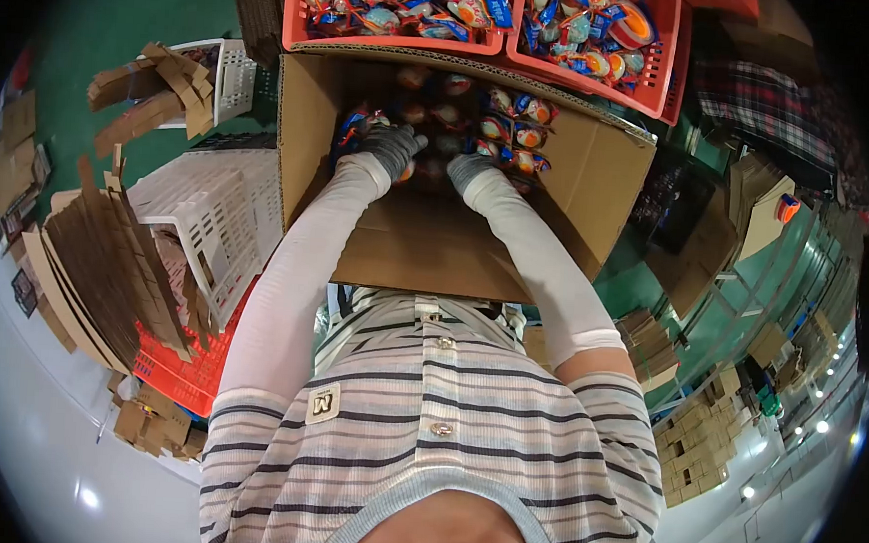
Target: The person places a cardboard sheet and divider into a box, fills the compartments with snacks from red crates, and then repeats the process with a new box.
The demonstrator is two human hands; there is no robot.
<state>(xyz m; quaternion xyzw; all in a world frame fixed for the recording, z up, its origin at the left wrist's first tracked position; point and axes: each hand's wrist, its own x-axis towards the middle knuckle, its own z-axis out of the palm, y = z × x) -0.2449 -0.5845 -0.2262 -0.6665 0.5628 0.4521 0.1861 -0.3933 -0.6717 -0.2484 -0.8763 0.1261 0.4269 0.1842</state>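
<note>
An open cardboard box point(597, 172) stands in front of me, with rows of small wrapped packets point(530, 137) in blue, orange and clear film inside. My left hand point(392, 149), in a grey glove, is in the box at the packets on its left side; its fingers are bent, and whatever they hold is hidden. My right hand point(469, 167), also gloved, is near the middle, just left of the neat packets at the right. Its fingertips point down among darker packets and are hard to make out. White sleeves cover both forearms.
Two red crates point(510, 54) full of similar packets stand beyond the box. White crates point(233, 187), a red crate point(179, 371) and stacked flat cardboard point(101, 254) lie left. At the right are a plaid cloth point(772, 107) and more cardboard point(706, 433).
</note>
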